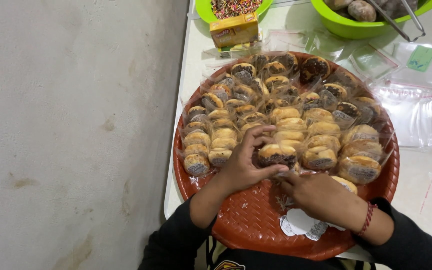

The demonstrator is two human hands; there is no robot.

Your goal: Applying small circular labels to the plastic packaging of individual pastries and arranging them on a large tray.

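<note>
Dozens of small bagged pastries (296,115) fill the far half of a round woven red-brown tray (246,220) on our white worktop (426,185), packed in close rows — pale golden ones nearer us, darker chocolate-topped ones at the back. Our left hand (243,167) curls its fingers (256,134) around one wrapped pastry (277,155) at the front of the rows, thumb and forefinger closed on its plastic wrap. Our right hand (316,195) lies just beside it, knuckles up; its fingers point at the same pastry, and we cannot tell whether they pinch the wrap or only touch it. A red thread bracelet (367,219) sits on that wrist. Under the right hand, on the bare near part of the tray, lie a few white paper liners (301,224).

Neighbouring pastries press right against the held one on both sides and behind — little room there. Beyond the tray stand a yellow carton (234,31), a green bowl of coloured sprinkles (233,7) and a second green bowl (356,27) holding buns and metal tongs (401,20). Empty clear plastic bags (411,100) lie spread on the right. A rough plaster wall (71,130) closes off the left side.
</note>
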